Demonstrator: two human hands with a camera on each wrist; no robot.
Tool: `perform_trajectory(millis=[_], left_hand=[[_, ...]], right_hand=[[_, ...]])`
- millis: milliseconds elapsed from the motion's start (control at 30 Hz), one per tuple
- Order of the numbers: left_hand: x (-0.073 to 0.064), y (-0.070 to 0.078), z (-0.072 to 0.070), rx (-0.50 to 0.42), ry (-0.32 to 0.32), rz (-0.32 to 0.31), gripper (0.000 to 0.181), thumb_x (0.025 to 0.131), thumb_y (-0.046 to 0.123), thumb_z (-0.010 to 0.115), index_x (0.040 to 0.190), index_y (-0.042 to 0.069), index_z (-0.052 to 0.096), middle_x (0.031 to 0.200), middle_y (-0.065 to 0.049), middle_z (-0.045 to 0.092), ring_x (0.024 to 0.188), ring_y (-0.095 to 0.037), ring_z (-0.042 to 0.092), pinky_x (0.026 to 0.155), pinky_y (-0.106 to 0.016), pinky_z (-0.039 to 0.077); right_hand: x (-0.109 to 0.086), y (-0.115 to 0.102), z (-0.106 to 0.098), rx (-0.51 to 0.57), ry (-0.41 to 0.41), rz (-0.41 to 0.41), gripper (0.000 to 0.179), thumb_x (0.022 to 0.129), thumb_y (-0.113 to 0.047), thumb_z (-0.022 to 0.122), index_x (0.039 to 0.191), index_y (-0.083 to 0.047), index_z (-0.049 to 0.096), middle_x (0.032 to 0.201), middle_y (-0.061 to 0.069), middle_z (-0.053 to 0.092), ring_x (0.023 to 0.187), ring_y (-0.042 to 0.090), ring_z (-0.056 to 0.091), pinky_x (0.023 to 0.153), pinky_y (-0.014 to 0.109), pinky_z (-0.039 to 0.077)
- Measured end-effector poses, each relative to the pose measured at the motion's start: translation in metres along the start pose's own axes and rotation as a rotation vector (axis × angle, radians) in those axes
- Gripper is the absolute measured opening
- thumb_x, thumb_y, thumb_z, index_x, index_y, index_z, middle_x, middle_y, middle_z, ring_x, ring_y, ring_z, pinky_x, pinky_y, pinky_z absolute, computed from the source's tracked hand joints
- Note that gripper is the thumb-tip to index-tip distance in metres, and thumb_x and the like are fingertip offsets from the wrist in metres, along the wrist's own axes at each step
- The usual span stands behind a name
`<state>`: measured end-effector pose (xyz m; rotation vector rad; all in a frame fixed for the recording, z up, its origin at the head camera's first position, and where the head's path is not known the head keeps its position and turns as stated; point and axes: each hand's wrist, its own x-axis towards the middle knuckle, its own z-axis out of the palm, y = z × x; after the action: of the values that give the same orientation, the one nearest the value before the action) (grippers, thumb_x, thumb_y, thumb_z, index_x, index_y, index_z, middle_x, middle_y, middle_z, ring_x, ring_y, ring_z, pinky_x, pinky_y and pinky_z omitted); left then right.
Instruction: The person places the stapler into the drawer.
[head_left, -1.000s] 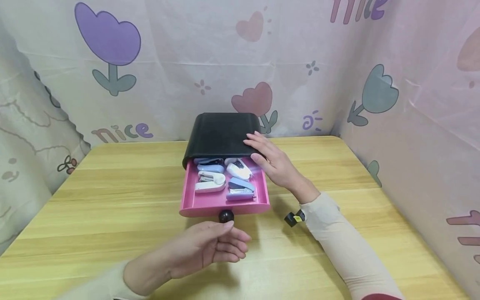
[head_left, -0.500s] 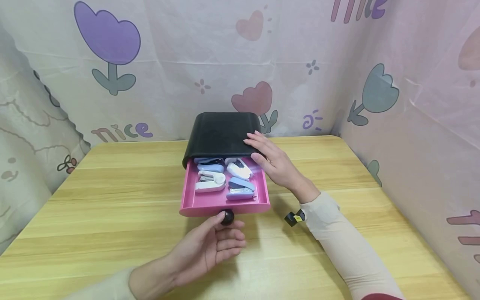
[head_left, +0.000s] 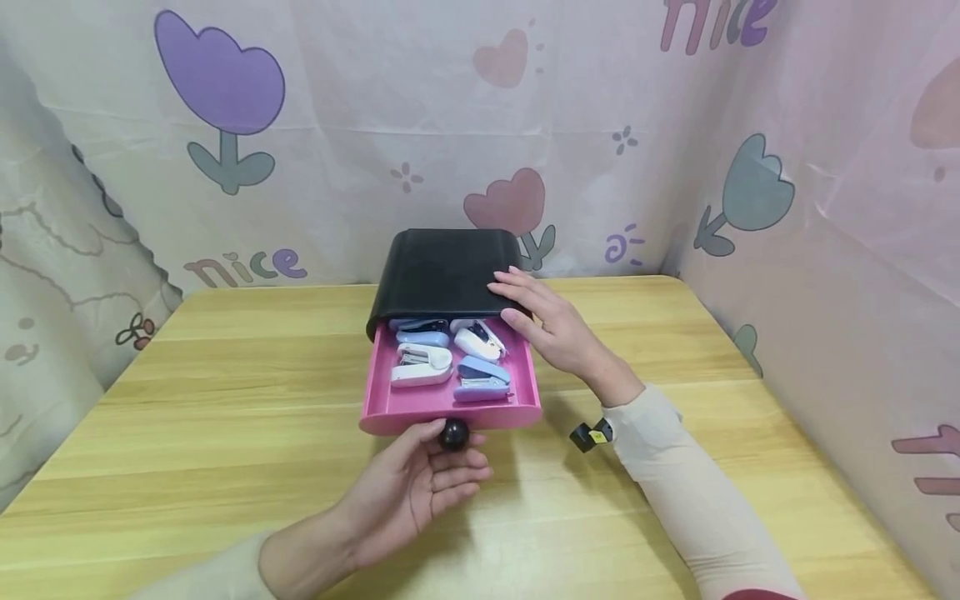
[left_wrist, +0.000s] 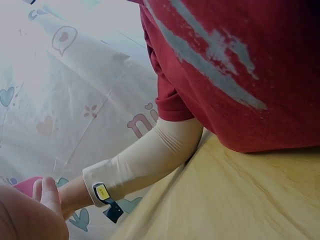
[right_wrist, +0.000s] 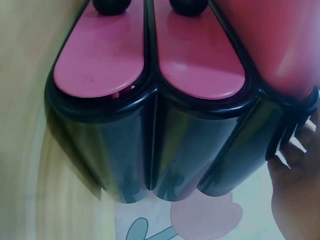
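In the head view a black drawer cabinet [head_left: 450,271] stands on the table with its pink top drawer [head_left: 450,419] pulled out. Several small staplers lie inside, among them a white one [head_left: 422,367] and a light blue one [head_left: 482,379] near the front. My left hand [head_left: 401,492] holds the drawer's round black knob [head_left: 453,434], thumb on its left side and index finger round the right; the other fingers extend loosely below. My right hand [head_left: 551,325] rests on the cabinet's top right edge, fingers extended. In the left wrist view the left hand [left_wrist: 30,215] shows only partly.
Two lower pink drawers [right_wrist: 102,55] with black knobs are closed in the right wrist view. The wooden table [head_left: 225,433] bears the cabinet near its back edge, before a patterned curtain [head_left: 360,100]. A small black camera [head_left: 591,436] sits on the right wrist.
My left hand has moved up to the knob, from just below it to having it between thumb and index finger. The drawer and my right hand have stayed in place.
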<state>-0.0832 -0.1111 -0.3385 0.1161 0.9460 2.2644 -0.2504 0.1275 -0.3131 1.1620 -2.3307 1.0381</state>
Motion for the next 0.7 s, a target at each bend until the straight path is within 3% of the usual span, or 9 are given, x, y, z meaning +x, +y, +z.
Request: perform_trajectory(millis=[400, 700], left_hand=[[0.012, 0.007, 0.006, 0.070, 0.062, 0.068, 0.045, 0.103, 0.040, 0.046, 0.120, 0.001, 0.059, 0.106, -0.010, 0.069, 0.101, -0.021, 0.067, 0.102, -0.037, 0.043], [0.028, 0.017, 0.003, 0.052, 0.129, 0.128, 0.048, 0.102, 0.042, 0.050, 0.122, -0.001, 0.056, 0.106, -0.010, 0.068, 0.101, -0.022, 0.067, 0.099, -0.033, 0.047]], right_hand=[[0.006, -0.003, -0.012, -0.008, -0.076, 0.030, 0.042, 0.102, -0.036, 0.050, 0.140, -0.019, 0.056, 0.150, -0.004, 0.044, 0.144, 0.016, 0.027, 0.116, 0.044, 0.024], [0.006, -0.003, -0.015, -0.014, -0.088, 0.061, 0.042, 0.101, -0.036, 0.053, 0.139, -0.019, 0.057, 0.149, -0.004, 0.044, 0.143, 0.013, 0.028, 0.116, 0.044, 0.024]])
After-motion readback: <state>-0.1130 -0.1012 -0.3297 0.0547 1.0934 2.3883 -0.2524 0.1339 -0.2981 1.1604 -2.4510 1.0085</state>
